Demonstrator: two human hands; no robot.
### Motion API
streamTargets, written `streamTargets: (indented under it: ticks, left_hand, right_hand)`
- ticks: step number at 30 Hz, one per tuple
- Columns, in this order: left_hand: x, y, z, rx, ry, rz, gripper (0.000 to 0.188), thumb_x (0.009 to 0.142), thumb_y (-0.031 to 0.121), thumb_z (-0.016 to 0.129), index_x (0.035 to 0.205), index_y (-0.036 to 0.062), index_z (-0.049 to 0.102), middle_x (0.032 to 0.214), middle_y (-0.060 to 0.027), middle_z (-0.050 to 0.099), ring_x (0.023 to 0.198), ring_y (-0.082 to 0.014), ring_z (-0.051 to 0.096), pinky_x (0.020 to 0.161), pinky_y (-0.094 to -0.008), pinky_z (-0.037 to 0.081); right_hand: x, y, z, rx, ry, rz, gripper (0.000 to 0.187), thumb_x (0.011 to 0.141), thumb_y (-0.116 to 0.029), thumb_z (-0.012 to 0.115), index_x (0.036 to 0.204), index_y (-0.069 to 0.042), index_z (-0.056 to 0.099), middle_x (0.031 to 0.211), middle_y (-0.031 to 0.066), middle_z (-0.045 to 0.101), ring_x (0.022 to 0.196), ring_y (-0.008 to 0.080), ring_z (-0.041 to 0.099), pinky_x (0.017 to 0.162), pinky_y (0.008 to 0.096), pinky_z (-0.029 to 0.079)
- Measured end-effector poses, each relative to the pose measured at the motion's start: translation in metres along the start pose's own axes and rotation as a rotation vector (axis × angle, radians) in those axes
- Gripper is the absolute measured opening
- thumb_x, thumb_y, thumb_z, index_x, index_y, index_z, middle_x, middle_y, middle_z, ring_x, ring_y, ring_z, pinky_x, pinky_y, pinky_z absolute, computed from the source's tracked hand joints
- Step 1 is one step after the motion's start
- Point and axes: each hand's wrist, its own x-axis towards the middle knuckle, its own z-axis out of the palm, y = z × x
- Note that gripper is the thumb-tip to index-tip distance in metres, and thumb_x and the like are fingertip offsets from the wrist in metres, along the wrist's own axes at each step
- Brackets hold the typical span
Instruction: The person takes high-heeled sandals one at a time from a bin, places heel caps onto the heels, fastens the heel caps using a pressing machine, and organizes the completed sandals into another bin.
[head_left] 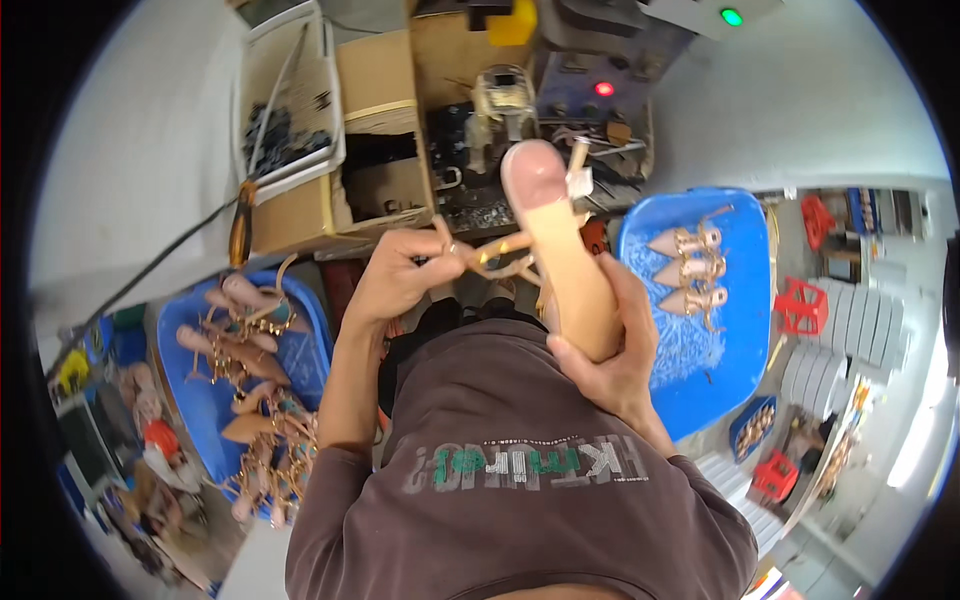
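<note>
My left hand (pixel 415 275) pinches the strap (pixel 514 242), fingers curled; my right hand (pixel 622 350) clasps the sandal (pixel 562 250). Tugging too hard could tear the strap loose.

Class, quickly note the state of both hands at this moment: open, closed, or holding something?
Left hand: closed, pinching a thin strap.
Right hand: closed around the heel end of a beige sandal.

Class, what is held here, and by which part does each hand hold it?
A tan strappy sandal with a pinkish rounded toe: the right hand grips its heel end; the left hand pinches its thin strap.
</note>
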Motion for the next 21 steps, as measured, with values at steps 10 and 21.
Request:
streamTargets:
  ticks: [10, 21]
  left_hand:
    - [0.106, -0.049, -0.044, -0.497, 0.436, -0.032, 0.018, 0.096, 0.014, 0.059, 0.100, -0.0030, 0.063, 0.085, -0.0069, 0.059, 0.067, -0.0130, 0.054, 0.053, -0.0234, 0.041]
    - [0.122, -0.084, -0.073, -0.812, 0.589, -0.055, 0.029, 0.103, 0.023, 0.050, 0.097, -0.0040, 0.056, 0.091, -0.0138, 0.063, 0.075, -0.0202, 0.057, 0.062, -0.0287, 0.048]
  right_hand:
    - [0.092, 0.024, 0.066, -0.124, 0.223, 0.096, 0.063, 0.074, -0.023, 0.082, 0.124, 0.005, 0.058, 0.118, 0.0239, 0.064, 0.106, 0.0340, 0.064, 0.092, 0.0390, 0.051]
    - [0.099, 0.012, 0.075, -0.206, 0.215, 0.159, 0.063, 0.073, -0.022, 0.082, 0.125, 0.006, 0.058, 0.111, 0.0234, 0.067, 0.098, 0.0309, 0.068, 0.086, 0.0366, 0.053]
